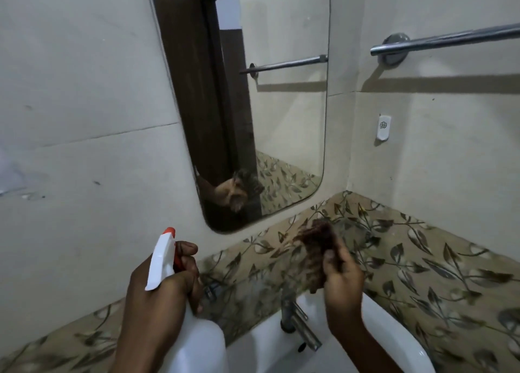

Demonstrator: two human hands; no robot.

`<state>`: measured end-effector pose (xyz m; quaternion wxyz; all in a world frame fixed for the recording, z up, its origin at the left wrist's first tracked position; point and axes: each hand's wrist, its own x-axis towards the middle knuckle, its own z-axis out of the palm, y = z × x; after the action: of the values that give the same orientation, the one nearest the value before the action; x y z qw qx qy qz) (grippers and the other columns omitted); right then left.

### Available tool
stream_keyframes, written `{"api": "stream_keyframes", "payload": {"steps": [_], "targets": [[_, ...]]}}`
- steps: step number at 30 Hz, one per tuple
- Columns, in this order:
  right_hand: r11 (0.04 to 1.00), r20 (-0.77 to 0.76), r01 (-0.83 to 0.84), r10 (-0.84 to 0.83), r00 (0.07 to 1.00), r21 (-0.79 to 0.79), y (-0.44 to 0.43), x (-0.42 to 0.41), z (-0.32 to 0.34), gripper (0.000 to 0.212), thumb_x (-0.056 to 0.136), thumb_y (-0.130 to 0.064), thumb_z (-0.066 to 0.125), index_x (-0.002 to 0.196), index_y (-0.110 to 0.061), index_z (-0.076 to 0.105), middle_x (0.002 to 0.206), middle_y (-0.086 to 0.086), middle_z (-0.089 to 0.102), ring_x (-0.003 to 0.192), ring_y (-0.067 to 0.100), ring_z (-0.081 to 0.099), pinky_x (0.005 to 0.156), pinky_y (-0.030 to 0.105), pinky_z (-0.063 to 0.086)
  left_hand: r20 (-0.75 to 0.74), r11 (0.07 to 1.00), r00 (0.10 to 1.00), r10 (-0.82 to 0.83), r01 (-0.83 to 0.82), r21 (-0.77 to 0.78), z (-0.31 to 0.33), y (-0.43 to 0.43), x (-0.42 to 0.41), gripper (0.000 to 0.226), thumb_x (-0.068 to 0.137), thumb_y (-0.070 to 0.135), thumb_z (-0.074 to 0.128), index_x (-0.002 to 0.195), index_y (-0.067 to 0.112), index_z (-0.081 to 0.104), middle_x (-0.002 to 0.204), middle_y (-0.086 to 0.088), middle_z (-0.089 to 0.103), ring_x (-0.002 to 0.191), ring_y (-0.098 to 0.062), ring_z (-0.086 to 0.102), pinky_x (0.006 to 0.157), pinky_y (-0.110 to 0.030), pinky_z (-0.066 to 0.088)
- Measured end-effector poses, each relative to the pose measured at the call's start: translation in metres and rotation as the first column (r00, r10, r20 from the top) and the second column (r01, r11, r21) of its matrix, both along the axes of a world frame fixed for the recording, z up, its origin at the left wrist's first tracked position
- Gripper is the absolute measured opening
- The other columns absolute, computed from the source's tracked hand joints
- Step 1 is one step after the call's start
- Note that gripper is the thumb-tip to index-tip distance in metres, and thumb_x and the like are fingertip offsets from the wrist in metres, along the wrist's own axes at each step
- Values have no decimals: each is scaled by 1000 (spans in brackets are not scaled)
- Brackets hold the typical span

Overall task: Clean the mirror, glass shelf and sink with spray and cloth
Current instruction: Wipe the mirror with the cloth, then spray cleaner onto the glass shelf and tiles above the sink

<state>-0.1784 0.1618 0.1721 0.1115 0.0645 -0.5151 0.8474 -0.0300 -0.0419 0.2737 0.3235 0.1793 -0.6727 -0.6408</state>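
Observation:
A rounded mirror (284, 113) hangs on the tiled wall above a white sink (394, 336) with a chrome tap (295, 322). My left hand (163, 291) grips a white spray bottle (163, 260) with a red nozzle tip, pointed up towards the mirror's lower left corner. My right hand (343, 285) holds a dark reddish-brown cloth (318, 248) above the tap, just below the mirror's bottom edge. The cloth looks blurred. The mirror reflects a hand with the cloth. No glass shelf is in view.
A chrome towel bar (450, 39) is fixed to the right wall. A small white hook (384, 127) sits below it. A band of leaf-patterned tiles (422, 260) runs behind the sink. Plain pale tiles (70, 91) cover the left wall.

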Motion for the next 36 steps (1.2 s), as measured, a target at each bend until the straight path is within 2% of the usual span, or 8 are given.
{"api": "stream_keyframes", "payload": {"steps": [4,11,15,19,26,29,31,36], "targets": [[988,234,-35,70,970,-152,32,13,-9,45,107,0,41,144,-21,56,124,-3,71,120,23,65,85,28,63,73,999,997,33,-33,8,-31,1,10,34,57,5,53,78,24,73,52,-5,57,45,-26,51,58,-45,43],[983,331,-151,176,927,-102,31,38,-34,46,108,-2,38,150,-17,49,141,3,63,127,23,61,106,42,48,211,993,976,59,-79,92,-85,27,22,30,61,6,48,77,23,67,50,-1,54,45,-23,48,44,-31,43],[972,342,-233,229,911,-31,14,43,-37,43,109,-7,40,151,-13,48,141,9,63,126,27,62,99,40,53,306,983,949,81,-127,135,-108,35,28,33,61,12,49,88,15,69,50,4,59,49,-16,57,44,-27,49],[967,332,-255,244,911,-13,4,49,-36,43,109,-6,40,150,-15,50,138,7,66,115,19,69,85,29,60,353,977,930,106,-164,138,-120,35,33,32,62,12,49,88,14,68,56,-4,62,56,-23,59,45,-27,50],[962,339,-272,253,906,9,2,61,-40,42,109,-5,41,148,-15,53,119,-2,74,91,7,77,67,22,60,441,971,894,77,-169,172,-136,38,48,26,68,6,57,90,12,70,62,-8,65,47,-13,58,45,-26,52],[961,322,-277,259,911,13,-1,67,-39,42,108,-3,40,148,-10,51,106,-8,78,84,6,76,63,20,60,465,965,880,98,-198,170,-138,40,52,23,77,-6,58,83,12,70,53,1,66,48,-17,60,42,-23,50],[959,304,-281,263,916,19,-2,70,-39,42,108,-1,39,149,-7,49,97,-10,79,76,5,75,60,20,59,466,963,877,118,-216,164,-137,42,55,18,74,2,56,70,13,70,51,4,69,45,-20,60,40,-21,47],[957,289,-288,271,918,19,-1,77,-37,43,108,-1,40,150,-8,49,111,1,73,77,5,76,60,20,60,481,967,870,105,-202,156,-135,45,59,29,79,1,57,66,23,69,57,-5,73,46,-16,62,44,-26,51]]}}
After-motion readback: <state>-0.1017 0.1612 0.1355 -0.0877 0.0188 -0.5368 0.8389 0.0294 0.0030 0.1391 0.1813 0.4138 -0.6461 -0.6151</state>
